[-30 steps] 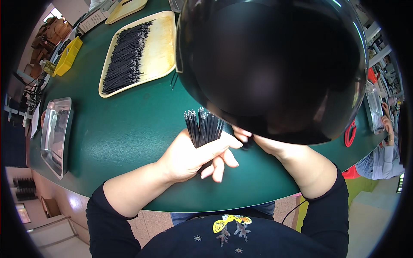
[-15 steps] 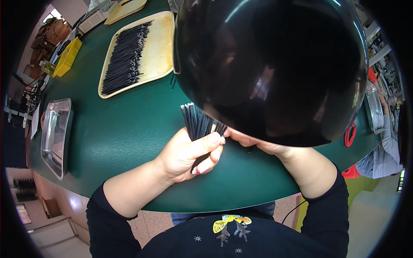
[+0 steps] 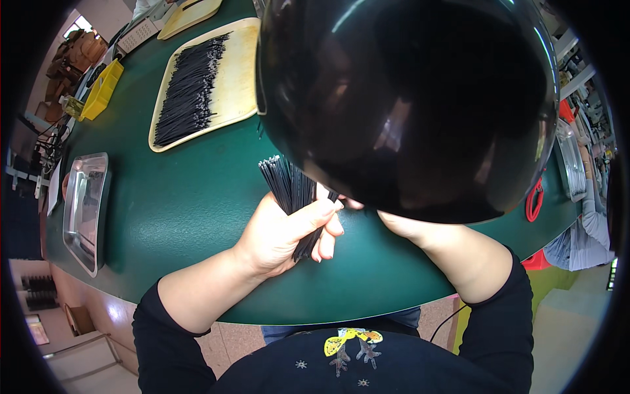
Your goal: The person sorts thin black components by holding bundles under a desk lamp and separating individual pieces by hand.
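A bundle of thin black wires (image 3: 287, 184) with pale, shiny tips stands in my left hand (image 3: 279, 230), which is closed around it just above the green table. The wires fan out at the top and lean to the left, and their lower ends stick out beneath my fingers. Most of my right hand (image 3: 401, 223) is hidden under a large glossy black dome (image 3: 407, 111). A fingertip shows close to the bundle, but what my right fingers do is hidden.
More black wires (image 3: 190, 88) lie in rows on a cream tray (image 3: 237, 85) at the far left. A clear tray (image 3: 85, 213) and a yellow bin (image 3: 104, 90) stand along the left side. Toward the right edge lies a tool with red handles (image 3: 535, 200).
The wire bundle has fanned out and tipped further left in my left hand. My right hand has slid further under the dome, and its fingers show less. The dome sits slightly further left in view.
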Demonstrator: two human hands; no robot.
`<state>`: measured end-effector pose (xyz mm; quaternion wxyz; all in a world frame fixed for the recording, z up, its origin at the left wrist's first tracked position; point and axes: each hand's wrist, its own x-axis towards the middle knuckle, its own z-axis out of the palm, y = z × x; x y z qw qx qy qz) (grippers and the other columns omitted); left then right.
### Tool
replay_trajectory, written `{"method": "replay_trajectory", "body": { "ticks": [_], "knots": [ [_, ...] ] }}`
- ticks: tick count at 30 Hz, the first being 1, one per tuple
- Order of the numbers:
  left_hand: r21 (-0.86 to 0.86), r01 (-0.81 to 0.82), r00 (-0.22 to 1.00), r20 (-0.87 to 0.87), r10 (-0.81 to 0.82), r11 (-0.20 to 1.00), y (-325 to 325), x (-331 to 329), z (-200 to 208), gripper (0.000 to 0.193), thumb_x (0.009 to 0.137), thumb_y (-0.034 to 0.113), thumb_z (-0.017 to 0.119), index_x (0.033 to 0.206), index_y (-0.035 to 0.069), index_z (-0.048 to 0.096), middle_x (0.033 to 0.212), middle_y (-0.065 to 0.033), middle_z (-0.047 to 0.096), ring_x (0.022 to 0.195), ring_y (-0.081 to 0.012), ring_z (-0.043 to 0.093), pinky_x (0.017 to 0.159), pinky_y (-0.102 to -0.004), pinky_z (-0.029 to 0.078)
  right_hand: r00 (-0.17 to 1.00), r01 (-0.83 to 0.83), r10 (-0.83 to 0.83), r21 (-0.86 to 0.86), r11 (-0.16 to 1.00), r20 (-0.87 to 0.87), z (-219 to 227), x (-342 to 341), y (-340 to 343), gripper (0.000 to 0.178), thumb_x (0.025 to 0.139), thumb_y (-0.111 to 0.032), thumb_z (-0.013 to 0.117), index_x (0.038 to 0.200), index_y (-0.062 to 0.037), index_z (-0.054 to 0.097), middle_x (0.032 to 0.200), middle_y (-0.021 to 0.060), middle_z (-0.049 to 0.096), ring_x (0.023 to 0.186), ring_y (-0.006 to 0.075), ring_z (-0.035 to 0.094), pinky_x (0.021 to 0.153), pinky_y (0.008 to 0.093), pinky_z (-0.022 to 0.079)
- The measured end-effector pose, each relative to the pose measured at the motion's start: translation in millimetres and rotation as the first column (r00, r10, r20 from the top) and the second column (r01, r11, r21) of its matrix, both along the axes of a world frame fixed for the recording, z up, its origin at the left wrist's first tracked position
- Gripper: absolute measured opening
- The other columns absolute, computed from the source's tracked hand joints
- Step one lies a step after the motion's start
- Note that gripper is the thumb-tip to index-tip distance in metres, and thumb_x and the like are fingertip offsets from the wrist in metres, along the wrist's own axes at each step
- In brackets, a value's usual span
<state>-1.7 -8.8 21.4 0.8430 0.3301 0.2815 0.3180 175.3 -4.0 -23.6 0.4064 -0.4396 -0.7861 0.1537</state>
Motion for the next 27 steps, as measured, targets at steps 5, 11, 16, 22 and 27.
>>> {"method": "replay_trajectory", "body": {
  "ticks": [5,11,16,22,27],
  "knots": [
    [0.027,0.009,0.999,-0.039,-0.008,1.0,-1,-4,-5,0.015,0.082,0.008,0.052,0.071,-0.001,0.053,0.061,-0.0082,0.055,0.047,-0.0133,0.055,0.043,-0.0212,0.045,0.498,-0.499,0.171,-0.12,0.858,-0.85,26,-6,-3,0.021,0.073,0.004,0.054,0.094,0.0034,0.052,0.086,0.0099,0.057,0.073,0.0158,0.057,0.065,0.0256,0.047],
    [0.051,0.03,0.992,-0.12,-0.024,0.998,-3,-1,-3,0.014,0.082,0.007,0.052,0.071,-0.002,0.052,0.063,-0.0095,0.057,0.05,-0.0149,0.057,0.043,-0.021,0.046,0.537,-0.405,0.279,0.047,0.913,-0.796,23,2,3,0.032,0.068,0.005,0.058,0.098,0.0037,0.049,0.087,0.0105,0.056,0.074,0.0152,0.057,0.065,0.0252,0.047],
    [0.016,0.05,0.991,-0.128,-0.047,0.999,-3,-2,-2,0.014,0.082,0.008,0.051,0.074,-0.002,0.052,0.06,-0.0094,0.056,0.045,-0.0146,0.056,0.039,-0.0202,0.044,0.618,-0.485,0.113,-0.264,0.834,-0.778,48,-1,-12,0.03,0.069,0.007,0.056,0.098,0.0027,0.048,0.083,0.0092,0.056,0.069,0.0133,0.057,0.061,0.0246,0.047],
    [-0.03,0.008,0.999,-0.053,-0.009,1.0,-2,-4,-1,0.014,0.083,0.009,0.05,0.075,-0.002,0.053,0.057,-0.0087,0.055,0.033,-0.0097,0.044,0.029,-0.0179,0.031,0.69,-0.401,0.085,-0.282,0.872,-0.719,45,0,-10,0.03,0.066,0.006,0.058,0.094,0.002,0.05,0.079,0.005,0.055,0.069,0.0094,0.053,0.058,0.0217,0.045],
    [0.001,0.012,0.993,-0.12,-0.012,1.0,-3,-4,3,0.013,0.083,0.01,0.051,0.074,0.0,0.053,0.056,-0.0064,0.054,0.032,-0.0073,0.04,0.03,-0.0175,0.027,0.644,-0.442,-0.073,-0.448,0.777,-0.761,54,-1,-12,0.024,0.065,0.004,0.059,0.087,0.0011,0.052,0.077,0.0023,0.054,0.068,0.0071,0.051,0.057,0.0205,0.043]
  ]
}}
